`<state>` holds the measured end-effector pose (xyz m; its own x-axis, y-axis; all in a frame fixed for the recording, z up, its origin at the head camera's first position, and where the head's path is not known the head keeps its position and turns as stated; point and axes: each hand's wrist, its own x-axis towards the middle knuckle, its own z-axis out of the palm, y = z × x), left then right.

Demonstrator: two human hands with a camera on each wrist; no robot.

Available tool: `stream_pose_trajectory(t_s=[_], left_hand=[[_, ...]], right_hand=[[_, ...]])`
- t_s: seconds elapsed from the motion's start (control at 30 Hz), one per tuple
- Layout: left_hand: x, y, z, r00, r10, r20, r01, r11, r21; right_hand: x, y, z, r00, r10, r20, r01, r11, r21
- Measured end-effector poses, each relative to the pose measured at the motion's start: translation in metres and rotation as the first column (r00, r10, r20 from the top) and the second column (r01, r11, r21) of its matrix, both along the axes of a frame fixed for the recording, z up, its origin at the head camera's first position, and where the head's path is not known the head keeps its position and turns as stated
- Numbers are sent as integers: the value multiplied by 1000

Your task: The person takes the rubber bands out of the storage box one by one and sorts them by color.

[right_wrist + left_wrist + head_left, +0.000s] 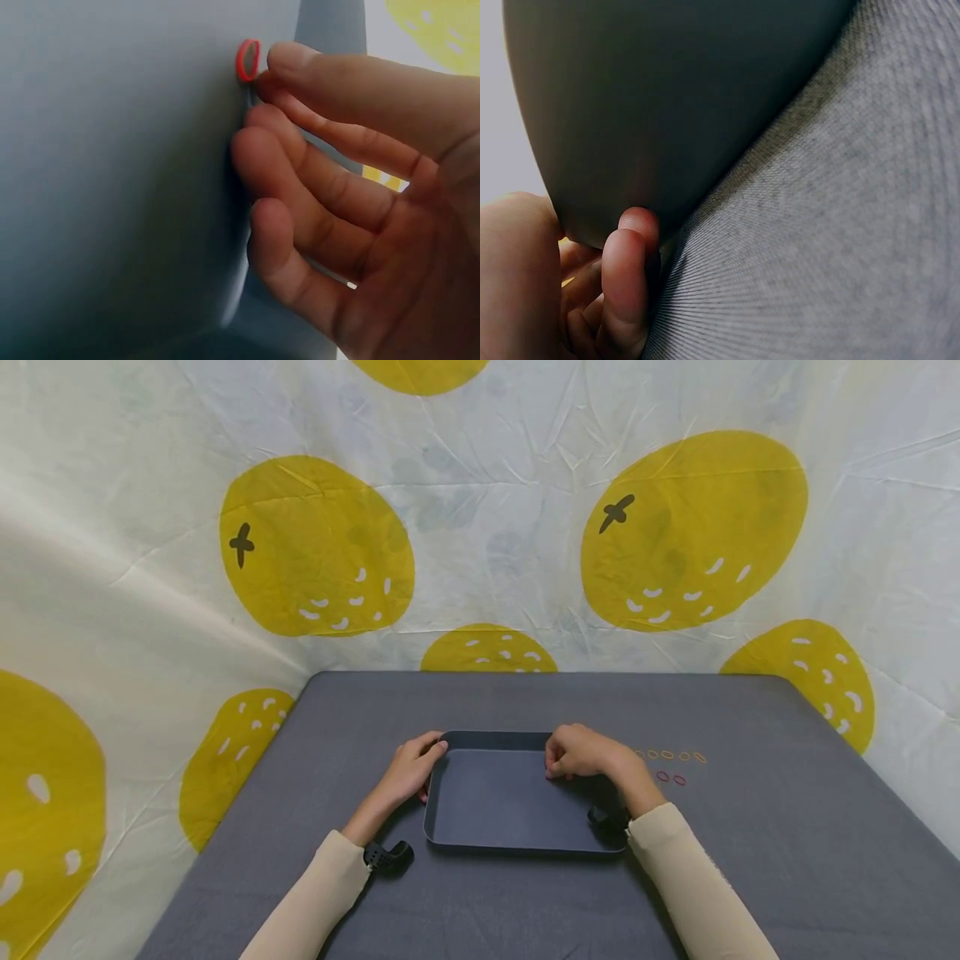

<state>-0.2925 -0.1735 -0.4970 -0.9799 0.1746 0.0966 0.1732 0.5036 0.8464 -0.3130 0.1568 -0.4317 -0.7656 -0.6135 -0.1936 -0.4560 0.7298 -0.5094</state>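
Note:
A dark grey rectangular tray [517,846] with low walls lies on the table in front of me. My left hand [412,768] grips its far left corner, thumb over the rim and the other fingers against the outside. In the left wrist view, curled fingertips [626,277] press the tray's outer wall [667,97]. My right hand [585,752] is over the tray's far right part, fingers bent downward. Seen from the right wrist, a small red rubber band [241,64] is pinched at the tips of the thumb and index finger, close to the tray's surface.
Right of the tray, several orange rubber bands [699,757] lie in a row on the grey-covered table [480,910]. Closer to me are two red bands [679,780]. A white curtain [495,527] with yellow fruit prints hangs behind the table and along its left side.

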Motion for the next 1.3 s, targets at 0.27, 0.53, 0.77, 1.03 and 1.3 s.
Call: stream_pose_trajectory(t_s=[0.27, 0.53, 0.77, 1.03, 1.3], left_hand=[[0, 0, -1, 1000, 1, -7, -1, 1000, 5], [-1, 0, 1, 1000, -7, 2, 7, 1000, 19], [-1, 0, 1, 1000, -5, 2, 5, 1000, 17], [1, 0, 0, 1000, -12, 0, 12, 1000, 21], [0, -1, 0, 1000, -20, -1, 20, 999, 25]], right_hand=[[-1, 1, 2, 998, -56, 18, 56, 998, 22], [-1, 1, 0, 998, -47, -32, 47, 998, 29], [-1, 0, 0, 1000, -23, 14, 22, 999, 40], [1, 1, -2, 1000, -16, 10, 15, 999, 30], [0, 5, 4, 1000, 1, 13, -2, 1000, 9]])
